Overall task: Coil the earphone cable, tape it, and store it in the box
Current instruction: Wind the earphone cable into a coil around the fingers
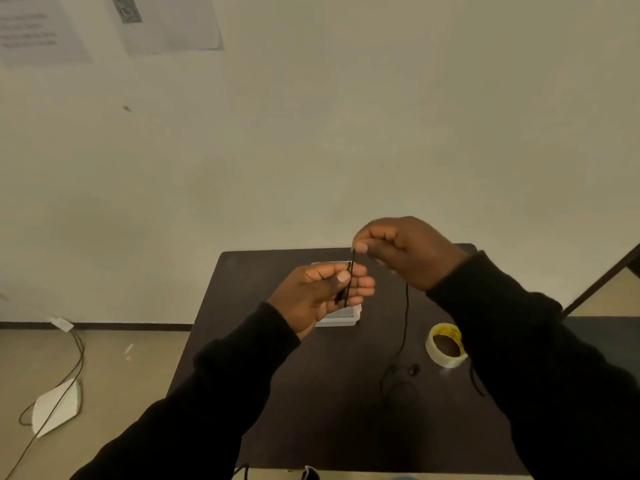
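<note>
Two black long sleeves (214, 393) reach in from the bottom edge, and the hands at their ends meet above the dark matte table (277, 393). The left hand (322, 296) is turned palm up with its fingers curled and its thumb pressed down on a few loops of the thin black earphone cable (406, 320), which run upright across the fingers. The right hand (405, 251) is held a little higher and just beside it, fingers curled, pinching the same cable at the top of the loops between thumb and forefinger. From under the right hand the cable hangs down in a loose line to the table, where the rest of it lies in a slack tangle near the small black earbuds (414, 370). Just right of that tangle lies a roll of clear tape with a yellow inner core (446, 344), flat on the table. Behind the left hand, partly hidden by it, sits a shallow translucent plastic box (341, 317) on the table. On the floor to the left lie a white face mask (57, 408) and a dark cord (74, 362).
</note>
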